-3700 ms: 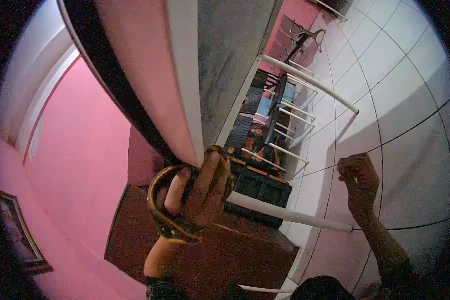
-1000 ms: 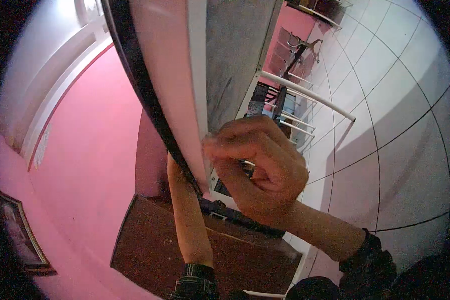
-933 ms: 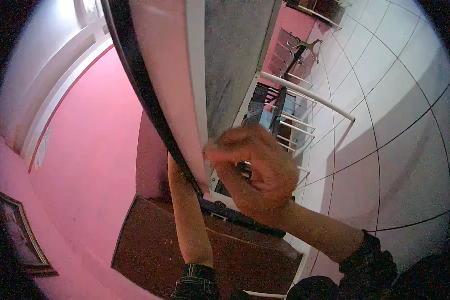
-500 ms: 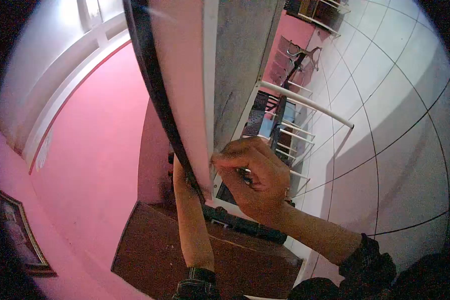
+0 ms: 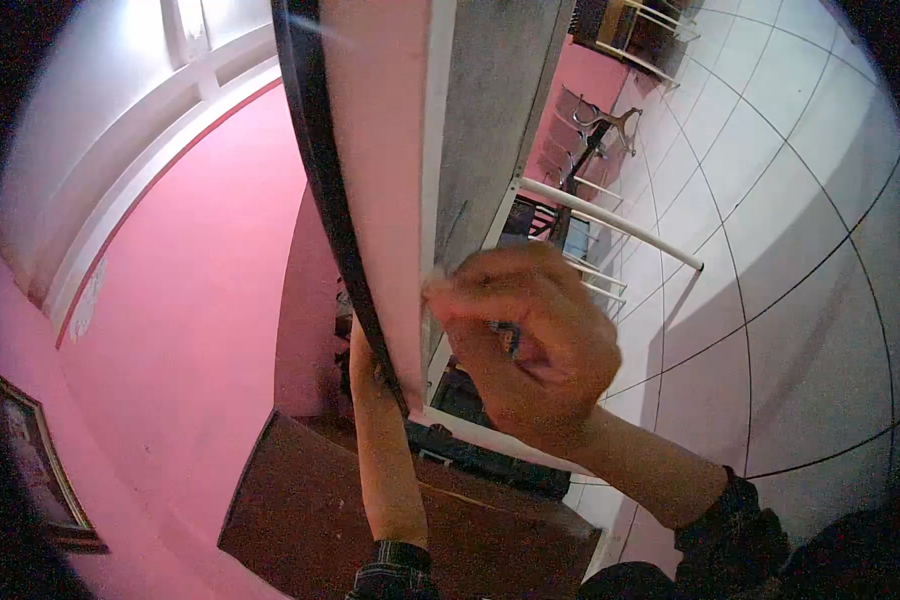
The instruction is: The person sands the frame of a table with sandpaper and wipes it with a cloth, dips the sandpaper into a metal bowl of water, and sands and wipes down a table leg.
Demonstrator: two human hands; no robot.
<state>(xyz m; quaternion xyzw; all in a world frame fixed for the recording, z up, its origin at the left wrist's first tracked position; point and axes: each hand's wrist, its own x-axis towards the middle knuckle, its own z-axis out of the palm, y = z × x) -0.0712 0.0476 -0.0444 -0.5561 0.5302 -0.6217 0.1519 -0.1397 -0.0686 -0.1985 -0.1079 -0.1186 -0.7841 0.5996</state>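
Note:
A long table-like panel [image 5: 385, 150] runs down the middle of the view. It has a black edge [image 5: 320, 160], a pale pinkish band, a white strip [image 5: 432, 150] and a grey side [image 5: 490, 110]. At the white strip, near the panel's lower end, is my right hand [image 5: 535, 340]. Its thumb and fingertips are pinched together; a small pale bit shows there, too blurred to name. My left forearm [image 5: 385, 460] reaches up behind the black edge, which hides the left hand and its fingers.
A white tubular leg [image 5: 620, 222] juts from the panel toward the tiled floor [image 5: 770, 250]. Chairs [image 5: 595, 130] stand farther off. Below are a brown surface [image 5: 320, 500] and a black object [image 5: 500, 468]. A framed picture [image 5: 45, 460] hangs on the pink wall [image 5: 200, 270].
My right hand has turned slightly and shifted a little up and right, fingertips still at the white strip. The upper part of the panel sits slightly farther right in view. The left forearm stays nearly in place.

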